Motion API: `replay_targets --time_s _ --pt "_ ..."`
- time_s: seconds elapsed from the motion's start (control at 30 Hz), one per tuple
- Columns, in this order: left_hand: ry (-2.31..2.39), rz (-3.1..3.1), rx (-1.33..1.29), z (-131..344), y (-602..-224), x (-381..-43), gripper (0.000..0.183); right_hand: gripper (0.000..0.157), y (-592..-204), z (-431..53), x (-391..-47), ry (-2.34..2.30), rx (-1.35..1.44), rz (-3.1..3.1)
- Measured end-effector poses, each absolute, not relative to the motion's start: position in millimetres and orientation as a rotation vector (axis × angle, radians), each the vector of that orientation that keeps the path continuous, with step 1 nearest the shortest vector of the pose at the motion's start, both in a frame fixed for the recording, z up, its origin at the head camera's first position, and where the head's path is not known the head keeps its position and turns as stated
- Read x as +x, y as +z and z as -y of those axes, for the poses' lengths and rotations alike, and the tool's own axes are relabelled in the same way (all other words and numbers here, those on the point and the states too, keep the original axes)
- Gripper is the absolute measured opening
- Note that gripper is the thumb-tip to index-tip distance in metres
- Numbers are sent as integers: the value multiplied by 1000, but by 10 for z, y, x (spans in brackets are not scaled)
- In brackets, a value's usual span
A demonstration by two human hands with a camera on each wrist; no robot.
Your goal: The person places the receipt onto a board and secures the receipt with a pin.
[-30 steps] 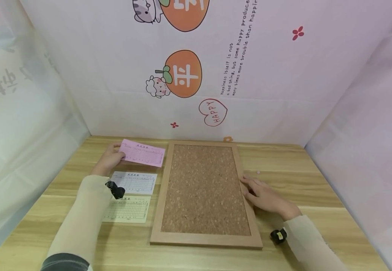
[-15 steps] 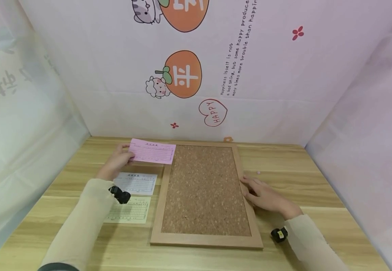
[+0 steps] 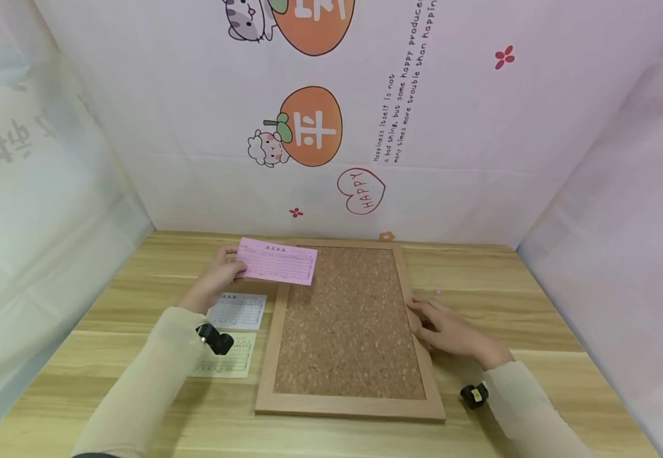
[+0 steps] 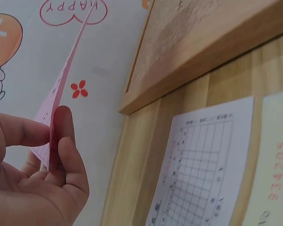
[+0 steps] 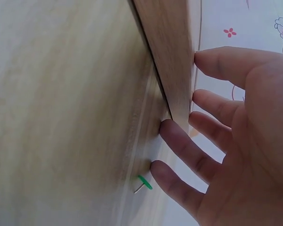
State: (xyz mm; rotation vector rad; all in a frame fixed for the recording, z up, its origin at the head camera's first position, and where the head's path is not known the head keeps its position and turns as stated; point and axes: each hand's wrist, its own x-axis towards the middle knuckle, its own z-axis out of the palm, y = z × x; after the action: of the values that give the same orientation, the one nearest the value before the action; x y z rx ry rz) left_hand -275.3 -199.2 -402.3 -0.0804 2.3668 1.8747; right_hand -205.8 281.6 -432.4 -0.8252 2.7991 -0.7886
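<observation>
A pink printed form slip [image 3: 279,262] is pinched by its left end between the thumb and fingers of my left hand [image 3: 214,281]. Its right part overlaps the upper left corner of the framed corkboard [image 3: 354,331] in the head view. Seen edge-on in the left wrist view, the pink slip [image 4: 56,101] stands raised, apart from the table. My right hand [image 3: 452,332] rests at the board's right side, its fingertips touching the wooden frame [image 5: 172,52]. Those fingers are spread and loosely extended. Near them in the right wrist view lies a green thumbtack [image 5: 145,182].
Left of the board lie a white form slip [image 3: 242,312] and, nearer, a pale yellow one [image 3: 234,357], both partly behind the left wrist. A small pale dot [image 3: 438,292] sits on the table right of the board. A printed cloth wall [image 3: 452,159] rises behind.
My left hand has moved right with the pink slip, from beside the board to over its upper left corner. More of the white slip is covered by the arm. The right hand has stayed put.
</observation>
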Motion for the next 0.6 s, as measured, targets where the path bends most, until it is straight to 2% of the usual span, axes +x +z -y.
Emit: replay_targets --time_s 0.23,0.6 --pt "1911 -2312 -75 1881 -4049 -2699 53 55 -4342 -2807 -2078 -775 -795 -2814" --pt "1975 -2279 -40 1728 -4089 -2721 47 39 -4287 -2722 -2189 -687 -874 -2913"
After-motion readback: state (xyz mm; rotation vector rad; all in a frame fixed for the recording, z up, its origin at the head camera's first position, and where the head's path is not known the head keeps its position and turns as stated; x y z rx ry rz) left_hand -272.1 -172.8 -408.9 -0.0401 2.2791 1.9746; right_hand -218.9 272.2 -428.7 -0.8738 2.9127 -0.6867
